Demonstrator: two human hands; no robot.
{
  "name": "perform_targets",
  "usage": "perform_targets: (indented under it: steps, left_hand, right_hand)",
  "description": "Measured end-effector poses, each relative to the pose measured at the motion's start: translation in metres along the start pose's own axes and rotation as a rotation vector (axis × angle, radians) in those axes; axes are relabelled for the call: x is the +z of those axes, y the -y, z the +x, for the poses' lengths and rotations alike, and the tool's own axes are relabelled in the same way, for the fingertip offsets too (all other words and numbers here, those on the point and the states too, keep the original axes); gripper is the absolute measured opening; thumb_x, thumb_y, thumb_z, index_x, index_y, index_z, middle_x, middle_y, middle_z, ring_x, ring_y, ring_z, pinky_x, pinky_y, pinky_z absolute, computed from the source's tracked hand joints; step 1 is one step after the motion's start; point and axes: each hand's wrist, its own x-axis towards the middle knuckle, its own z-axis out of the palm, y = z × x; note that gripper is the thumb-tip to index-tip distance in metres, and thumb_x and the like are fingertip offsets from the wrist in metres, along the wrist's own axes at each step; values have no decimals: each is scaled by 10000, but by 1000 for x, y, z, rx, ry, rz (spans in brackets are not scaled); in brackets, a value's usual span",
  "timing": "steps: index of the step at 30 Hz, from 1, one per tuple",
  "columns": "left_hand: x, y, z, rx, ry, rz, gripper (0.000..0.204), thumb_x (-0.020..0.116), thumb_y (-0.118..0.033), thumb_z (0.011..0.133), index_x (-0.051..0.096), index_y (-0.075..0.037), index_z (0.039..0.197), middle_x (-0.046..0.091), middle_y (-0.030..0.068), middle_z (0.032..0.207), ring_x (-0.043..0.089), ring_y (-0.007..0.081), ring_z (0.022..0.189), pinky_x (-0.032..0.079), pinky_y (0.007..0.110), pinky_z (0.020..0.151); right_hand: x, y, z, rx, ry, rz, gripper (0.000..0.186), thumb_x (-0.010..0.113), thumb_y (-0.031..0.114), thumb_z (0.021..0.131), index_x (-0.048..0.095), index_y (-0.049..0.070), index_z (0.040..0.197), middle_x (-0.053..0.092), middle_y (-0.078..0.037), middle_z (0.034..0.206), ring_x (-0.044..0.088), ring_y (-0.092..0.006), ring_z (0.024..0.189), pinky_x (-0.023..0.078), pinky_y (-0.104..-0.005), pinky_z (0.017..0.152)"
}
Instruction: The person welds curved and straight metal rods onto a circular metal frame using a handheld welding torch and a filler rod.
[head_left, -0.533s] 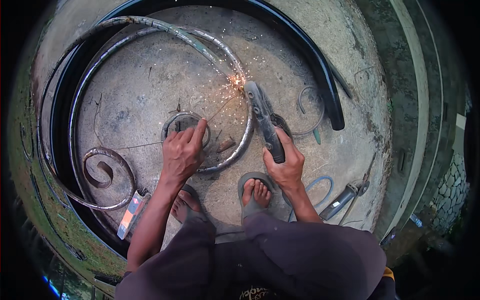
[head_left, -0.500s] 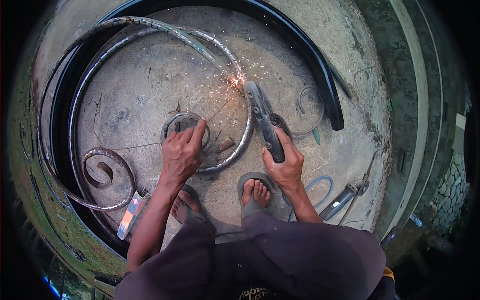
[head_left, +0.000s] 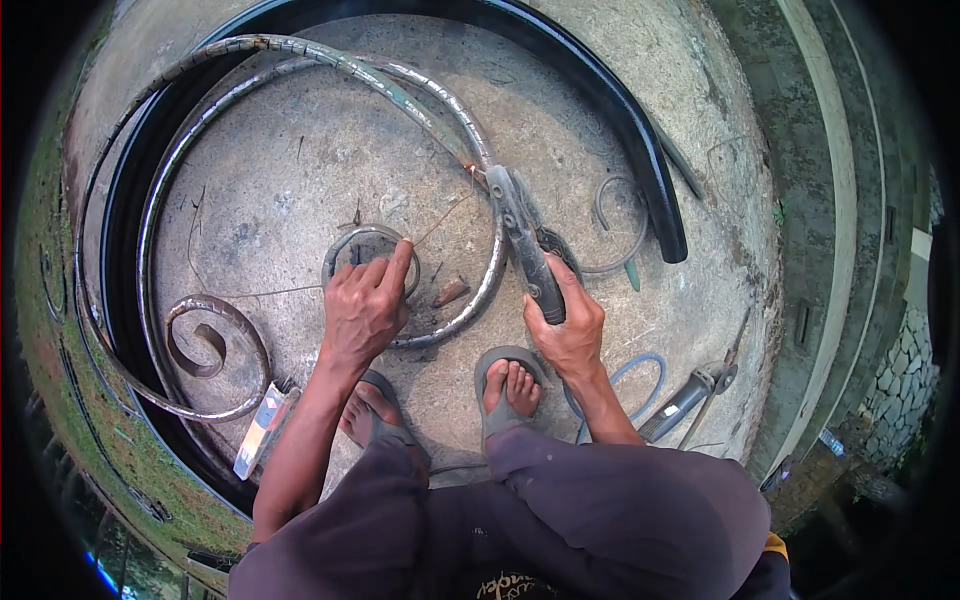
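Curled metal bar (head_left: 494, 270): sparks gone, small glow (head_left: 472, 169) left; looks like a pause in the weld. Right hand's (head_left: 572, 325) fingers wrapped round dark tool (head_left: 525, 240); left hand's (head_left: 362, 305) curled closed on thin wire (head_left: 440, 220).

The grey, dusty tool (head_left: 515, 220), its long handle pierced or dotted with round marks, slants up and leftward from the right hand (head_left: 568, 325), its upper end just beside a tiny orange glow on the curved metal bars (head_left: 497, 250). Those bars, dull with shiny bare patches and close cross-cuts, sweep in wide loops over the concrete ground (head_left: 640, 330), while a thin, bent wire (head_left: 445, 217) runs from the left hand (head_left: 368, 305) toward the glowing spot.
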Motion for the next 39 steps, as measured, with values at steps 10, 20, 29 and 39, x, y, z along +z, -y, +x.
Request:
perform_targets:
  steps: [10,20,29,39]
  left_hand:
    - [3,2,-1,11,-7,-7,648,645,-51,689,633,-65,1337,565,44,754,626,203,676,453,359,649]
    - [3,3,0,23,-20,3,647,655,-50,692,631,-71,1338,565,41,761,627,199,680,448,356,643]
    - [0,4,-3,10,50,8,636,662,-72,716,617,-59,1351,612,56,832,650,209,748,469,364,686]
    - [3,2,-3,18,9,7,580,630,-39,761,629,-66,1341,567,37,765,638,193,705,456,352,662]
  right_hand:
    - [0,0,1,-35,-10,-8,581,795,44,791,611,5,1341,728,-247,1120,761,-377,951,608,-407,765]
    - [1,-1,0,-9,-4,2,590,795,39,787,609,11,1346,730,-239,1133,762,-372,964,609,-403,774]
    - [-2,-1,0,134,65,135,621,801,15,803,572,-17,1379,742,-198,1100,766,-265,908,606,-339,757]
    - [-3,-5,-2,-1,-11,60,613,823,45,775,613,13,1350,745,-202,1050,774,-283,885,599,-362,741]
